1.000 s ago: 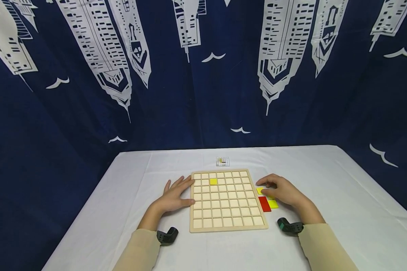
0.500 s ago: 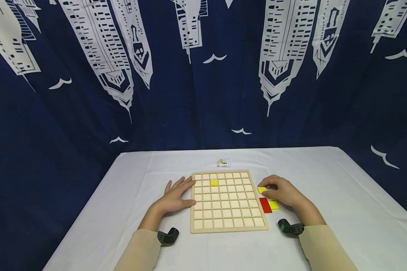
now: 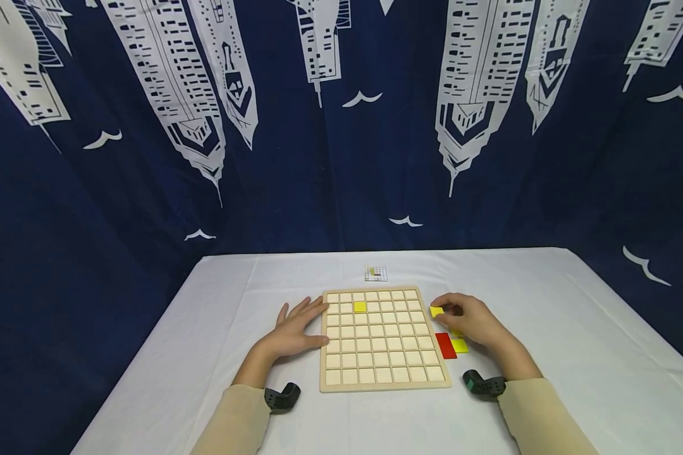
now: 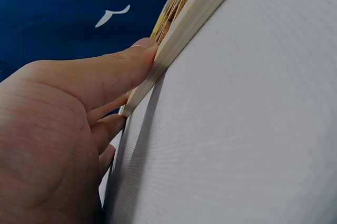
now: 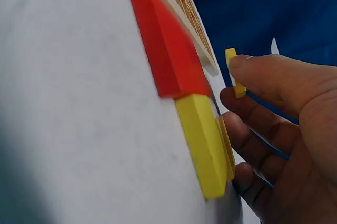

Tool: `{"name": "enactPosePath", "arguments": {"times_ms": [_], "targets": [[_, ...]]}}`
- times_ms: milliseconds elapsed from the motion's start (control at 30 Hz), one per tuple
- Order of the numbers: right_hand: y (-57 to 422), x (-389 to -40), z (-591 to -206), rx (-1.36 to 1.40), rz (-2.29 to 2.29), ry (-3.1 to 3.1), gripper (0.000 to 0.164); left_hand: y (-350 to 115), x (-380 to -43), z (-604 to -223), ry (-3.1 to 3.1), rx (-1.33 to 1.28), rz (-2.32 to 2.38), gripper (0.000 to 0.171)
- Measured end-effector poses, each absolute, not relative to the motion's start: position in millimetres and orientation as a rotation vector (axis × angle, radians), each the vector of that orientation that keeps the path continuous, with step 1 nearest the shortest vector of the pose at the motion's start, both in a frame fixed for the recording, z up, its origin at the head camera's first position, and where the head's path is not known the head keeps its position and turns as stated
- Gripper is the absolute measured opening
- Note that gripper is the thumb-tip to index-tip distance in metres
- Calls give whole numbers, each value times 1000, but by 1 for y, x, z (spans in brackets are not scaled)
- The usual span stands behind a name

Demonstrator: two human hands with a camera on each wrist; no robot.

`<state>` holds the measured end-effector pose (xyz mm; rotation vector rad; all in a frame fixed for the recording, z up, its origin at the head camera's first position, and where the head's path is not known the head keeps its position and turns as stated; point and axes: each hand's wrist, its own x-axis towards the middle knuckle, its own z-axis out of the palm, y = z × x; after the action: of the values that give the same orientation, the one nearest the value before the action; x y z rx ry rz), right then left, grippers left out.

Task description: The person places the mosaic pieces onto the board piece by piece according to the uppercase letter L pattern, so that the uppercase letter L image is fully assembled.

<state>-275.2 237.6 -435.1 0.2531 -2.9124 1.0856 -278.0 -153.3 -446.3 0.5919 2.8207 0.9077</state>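
Note:
A square wooden grid board (image 3: pixel 375 384) lies on the white table, with one yellow square (image 3: pixel 360 306) in a cell of its second row from the back. My left hand (image 3: pixel 290 332) rests at the board's left edge, fingers spread and fairly straight. In the left wrist view its thumb (image 4: pixel 143 50) touches the top of the rim. Between thumb and index finger, my right hand (image 3: pixel 471 321) pinches a small yellow square tile (image 3: pixel 436 311), raised beside the board's right edge. Below that hand lie a red block (image 3: pixel 446 346) and a yellow block (image 3: pixel 460 346).
Another yellow piece (image 5: pixel 227 148) sits behind the yellow block, partly hidden by the right hand. A small card with a coloured grid pattern (image 3: pixel 375 273) lies beyond the board. A dark blue curtain (image 3: pixel 319 189) hangs behind the table (image 3: pixel 250 278).
My right hand has taken the yellow tile up from beside the board and moved it slightly away from me. The left hand stays in place on the board's edge.

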Motion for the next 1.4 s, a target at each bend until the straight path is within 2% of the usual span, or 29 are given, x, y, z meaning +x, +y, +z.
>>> {"name": "enactPosePath", "arguments": {"times_ms": [867, 1400], "targets": [[207, -276, -421, 375, 1057, -2827, 23, -152, -280, -449, 2829, 587, 899, 77], [164, -268, -409, 495, 1037, -2757, 20, -153, -279, -447, 2819, 580, 910, 76]]}}
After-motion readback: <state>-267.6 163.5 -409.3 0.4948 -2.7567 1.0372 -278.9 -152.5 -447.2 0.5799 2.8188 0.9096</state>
